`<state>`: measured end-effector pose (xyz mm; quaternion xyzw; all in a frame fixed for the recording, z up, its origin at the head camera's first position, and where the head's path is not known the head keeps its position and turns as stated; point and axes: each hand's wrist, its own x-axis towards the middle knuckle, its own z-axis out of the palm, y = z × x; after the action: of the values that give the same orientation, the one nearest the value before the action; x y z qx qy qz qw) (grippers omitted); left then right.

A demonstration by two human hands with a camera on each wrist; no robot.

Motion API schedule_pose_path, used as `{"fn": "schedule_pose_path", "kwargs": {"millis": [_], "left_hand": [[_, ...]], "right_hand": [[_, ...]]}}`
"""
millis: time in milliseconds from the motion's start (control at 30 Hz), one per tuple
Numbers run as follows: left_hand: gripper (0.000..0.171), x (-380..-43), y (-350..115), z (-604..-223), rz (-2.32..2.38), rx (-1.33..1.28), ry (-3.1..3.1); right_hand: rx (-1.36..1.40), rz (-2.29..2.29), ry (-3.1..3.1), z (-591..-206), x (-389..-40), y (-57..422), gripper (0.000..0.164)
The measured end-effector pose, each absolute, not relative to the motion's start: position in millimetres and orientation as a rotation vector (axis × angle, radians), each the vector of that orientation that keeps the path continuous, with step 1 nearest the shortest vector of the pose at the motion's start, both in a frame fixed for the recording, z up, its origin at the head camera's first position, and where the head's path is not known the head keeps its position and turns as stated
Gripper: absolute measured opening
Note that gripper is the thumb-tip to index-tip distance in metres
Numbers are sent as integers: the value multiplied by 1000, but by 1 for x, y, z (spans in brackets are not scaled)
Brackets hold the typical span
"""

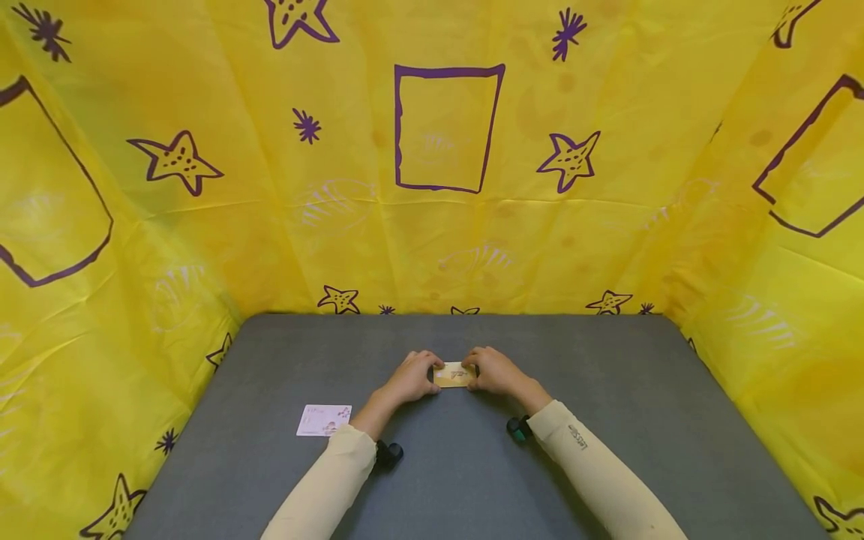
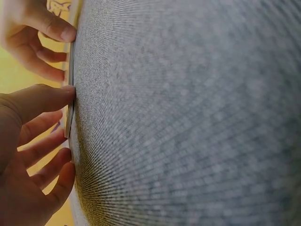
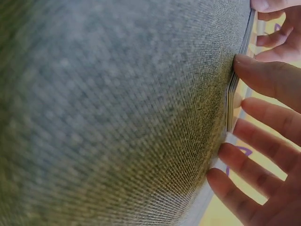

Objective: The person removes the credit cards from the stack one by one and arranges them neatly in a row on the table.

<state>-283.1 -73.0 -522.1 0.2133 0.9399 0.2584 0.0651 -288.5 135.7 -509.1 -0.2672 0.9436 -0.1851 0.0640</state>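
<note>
A gold card (image 1: 451, 375) with dark markings lies at mid-table as the top of a thin stack of cards (image 3: 230, 106), whose layered edges show in the right wrist view. My left hand (image 1: 410, 377) pinches the stack's left end, thumb at the near edge and fingertips along the far side. At the other end, my right hand (image 1: 498, 373) grips it the same way. Both thumbs press the near edge close to the table, as the left wrist view shows.
A pale pink card (image 1: 322, 421) with printed figures lies to the left, partly behind my left sleeve (image 1: 331, 480). The grey table (image 1: 607, 420) is enclosed by yellow cloth walls (image 1: 432, 247) with starfish drawings. Dark wrist devices (image 1: 518, 429) sit under both forearms.
</note>
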Motion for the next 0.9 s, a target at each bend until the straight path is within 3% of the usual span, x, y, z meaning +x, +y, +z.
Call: {"fn": "schedule_pose_path", "kwargs": {"millis": [567, 900], "left_hand": [[35, -288, -74, -522, 795, 675, 2808], [35, -288, -74, -522, 788, 683, 2819]], "right_hand": [[-927, -609, 2825, -508, -294, 140, 35], [-835, -582, 2849, -510, -293, 138, 30]]}}
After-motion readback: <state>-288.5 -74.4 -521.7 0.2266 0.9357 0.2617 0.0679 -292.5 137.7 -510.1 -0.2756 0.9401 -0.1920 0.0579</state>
